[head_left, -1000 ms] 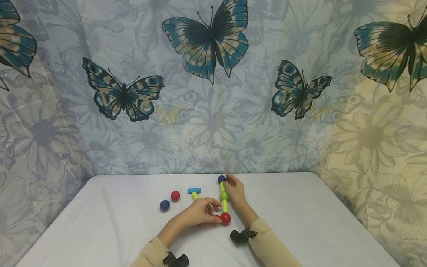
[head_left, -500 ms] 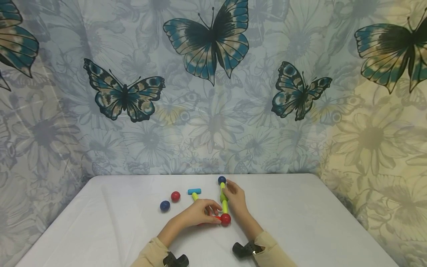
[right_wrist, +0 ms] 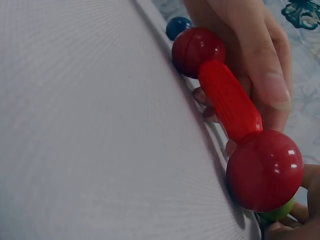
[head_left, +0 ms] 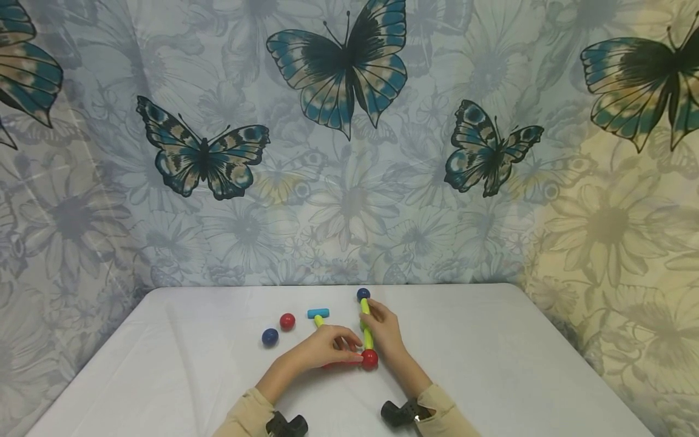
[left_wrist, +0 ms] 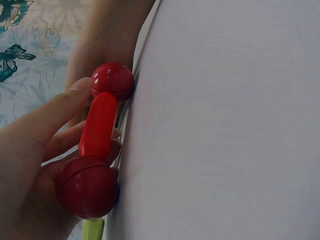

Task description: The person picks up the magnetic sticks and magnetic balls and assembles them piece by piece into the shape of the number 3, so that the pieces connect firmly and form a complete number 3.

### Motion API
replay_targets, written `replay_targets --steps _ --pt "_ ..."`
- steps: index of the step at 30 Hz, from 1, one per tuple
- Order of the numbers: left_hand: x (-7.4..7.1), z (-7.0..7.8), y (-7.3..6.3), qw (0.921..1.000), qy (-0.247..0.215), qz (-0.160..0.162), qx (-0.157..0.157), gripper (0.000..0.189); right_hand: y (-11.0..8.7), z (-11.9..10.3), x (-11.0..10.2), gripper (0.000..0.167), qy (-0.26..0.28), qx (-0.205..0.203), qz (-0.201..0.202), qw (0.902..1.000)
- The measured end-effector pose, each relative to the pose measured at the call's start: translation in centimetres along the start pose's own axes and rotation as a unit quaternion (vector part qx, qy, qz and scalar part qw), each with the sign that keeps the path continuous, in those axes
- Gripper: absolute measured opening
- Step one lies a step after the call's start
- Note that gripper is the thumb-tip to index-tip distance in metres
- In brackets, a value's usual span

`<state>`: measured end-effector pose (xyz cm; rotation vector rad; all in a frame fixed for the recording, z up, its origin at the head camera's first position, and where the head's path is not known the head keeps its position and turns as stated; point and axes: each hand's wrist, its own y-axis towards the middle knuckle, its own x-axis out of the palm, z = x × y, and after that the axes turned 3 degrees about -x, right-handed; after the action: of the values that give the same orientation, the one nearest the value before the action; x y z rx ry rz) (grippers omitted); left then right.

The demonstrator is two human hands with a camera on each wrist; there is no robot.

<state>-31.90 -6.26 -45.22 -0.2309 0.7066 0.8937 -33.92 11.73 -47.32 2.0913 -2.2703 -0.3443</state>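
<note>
"Head cam, anything new?"
"Yep, I see the right hand [head_left: 388,331] lower than 1 s ago, pinching the yellow rod [head_left: 365,306] near the blue ball [head_left: 363,294]."
"Left wrist?"
"Left hand [left_wrist: 22,170] grips the red rod [left_wrist: 99,127] between 2 red balls [left_wrist: 87,189]."
"Right wrist?"
"Same, right hand's by the green ball [right_wrist: 279,212]."

In the head view, the left hand [head_left: 330,347] covers most of the red rod [left_wrist: 99,125]! A green piece [right_wrist: 279,212] peeks out, mostly blocked by a red ball [right_wrist: 265,171] in the right wrist view. And the left wrist view's bottom edge slices off a yellow-green rod [left_wrist: 93,230]!
</note>
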Motion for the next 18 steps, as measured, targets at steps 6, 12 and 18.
replay_targets --steps 6,12,18 --pt "-1.1 -0.3 -0.1 0.9983 0.017 0.055 0.0 0.026 0.3 0.3 0.0 0.049 -0.015 -0.011 0.002 0.9998" --pt "-2.5 -0.5 -0.7 0.988 0.021 0.153 -0.003 0.023 0.0 0.2 0.0 0.049 -0.029 -0.004 0.002 0.9996" --pt "-3.5 -1.4 -0.9 0.965 0.039 0.257 -0.033 0.026 0.0 0.2 0.0 0.05 -0.039 -0.006 0.004 0.9992"
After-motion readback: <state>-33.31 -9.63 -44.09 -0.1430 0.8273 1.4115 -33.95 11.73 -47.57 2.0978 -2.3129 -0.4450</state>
